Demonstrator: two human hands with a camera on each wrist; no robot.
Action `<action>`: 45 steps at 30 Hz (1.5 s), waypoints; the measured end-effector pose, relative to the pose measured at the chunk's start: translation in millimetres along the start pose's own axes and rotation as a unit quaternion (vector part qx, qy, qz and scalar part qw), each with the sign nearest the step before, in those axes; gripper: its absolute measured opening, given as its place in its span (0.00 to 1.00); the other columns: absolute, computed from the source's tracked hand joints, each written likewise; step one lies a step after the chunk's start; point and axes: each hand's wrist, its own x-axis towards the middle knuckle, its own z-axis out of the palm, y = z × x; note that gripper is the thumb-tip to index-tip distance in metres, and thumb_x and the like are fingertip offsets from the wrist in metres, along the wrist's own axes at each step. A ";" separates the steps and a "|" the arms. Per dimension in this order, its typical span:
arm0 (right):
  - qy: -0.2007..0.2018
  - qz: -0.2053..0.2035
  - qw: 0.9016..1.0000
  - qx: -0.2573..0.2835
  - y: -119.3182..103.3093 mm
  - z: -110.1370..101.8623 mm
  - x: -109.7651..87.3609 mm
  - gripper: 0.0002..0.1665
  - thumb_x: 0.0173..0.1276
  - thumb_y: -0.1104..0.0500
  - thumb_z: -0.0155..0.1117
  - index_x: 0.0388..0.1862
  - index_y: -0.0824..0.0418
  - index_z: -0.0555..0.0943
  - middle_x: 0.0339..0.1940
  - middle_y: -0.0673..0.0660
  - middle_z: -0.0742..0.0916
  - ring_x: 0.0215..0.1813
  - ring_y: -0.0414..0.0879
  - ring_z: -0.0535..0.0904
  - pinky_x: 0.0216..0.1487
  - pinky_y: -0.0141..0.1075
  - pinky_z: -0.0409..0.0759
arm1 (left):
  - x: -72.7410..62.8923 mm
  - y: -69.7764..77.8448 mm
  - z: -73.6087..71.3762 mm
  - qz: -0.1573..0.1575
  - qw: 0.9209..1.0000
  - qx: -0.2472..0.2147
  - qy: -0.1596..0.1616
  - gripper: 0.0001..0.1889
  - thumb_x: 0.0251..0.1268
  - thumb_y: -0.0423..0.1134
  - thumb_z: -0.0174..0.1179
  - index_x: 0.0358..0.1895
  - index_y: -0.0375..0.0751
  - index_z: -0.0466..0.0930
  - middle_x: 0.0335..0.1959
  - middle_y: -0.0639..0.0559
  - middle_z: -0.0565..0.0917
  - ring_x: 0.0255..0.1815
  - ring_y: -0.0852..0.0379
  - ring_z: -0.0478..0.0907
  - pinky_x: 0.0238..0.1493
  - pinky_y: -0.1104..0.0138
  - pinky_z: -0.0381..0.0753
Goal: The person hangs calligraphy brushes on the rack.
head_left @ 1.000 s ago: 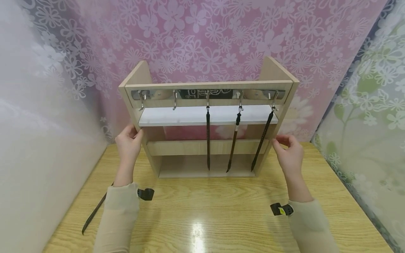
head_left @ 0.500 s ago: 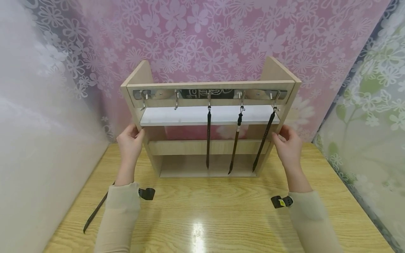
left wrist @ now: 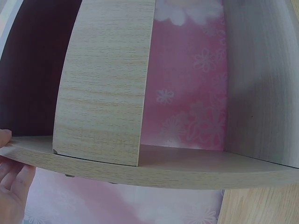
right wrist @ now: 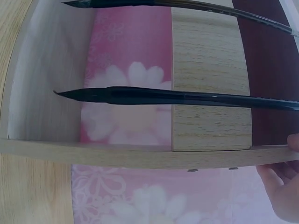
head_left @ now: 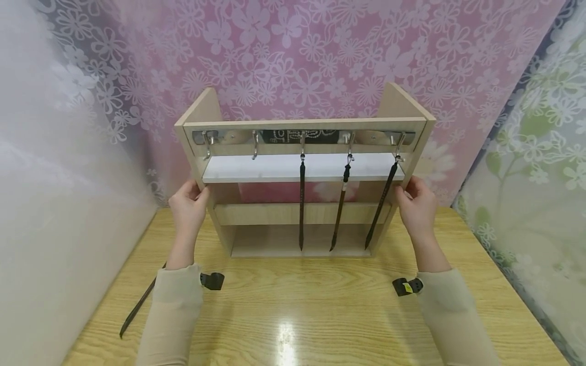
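A light wooden shelf [head_left: 256, 214] stands in the middle of the head view. My left hand [head_left: 187, 206] grips its left side panel, thumb on the inner side and fingers outside, as the left wrist view also shows. At about the same height, my right hand [head_left: 417, 207] holds the right side panel [right wrist: 140, 157] between thumb and fingers. Three dark calligraphy brushes hang tip down from the hook rail [head_left: 233, 136]: one at the centre [head_left: 301, 203], a brown-handled brush [head_left: 340, 208] beside it, and a brush [head_left: 382, 206] at the right, slanting. The two left hooks [head_left: 255, 145] are bare.
Another dark brush [head_left: 139, 306] lies on the wooden table [head_left: 293, 295] at the left, partly hidden by my left forearm. A white shelf board [head_left: 274, 166] crosses behind the hanging brushes. Flowered pink cloth [head_left: 297, 56] hangs behind, with pale panels at both sides.
My right hand has moved up along the right side panel and closed on it more firmly. The hanging brushes sway slightly. My left hand keeps its grip at nearly the same spot.
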 end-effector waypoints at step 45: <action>0.025 0.003 0.999 -0.021 2.7 2.5 -0.1 0.13 0.55 0.67 0.57 0.40 0.73 0.75 0.36 0.64 0.81 0.40 0.50 0.78 0.42 0.27 0.77 | -77.3 -84.8 -57.6 -0.060 0.993 0.087 -0.049 0.16 0.59 0.40 0.57 0.44 0.29 0.76 0.39 0.38 0.80 0.38 0.55 0.77 0.39 0.78 0.76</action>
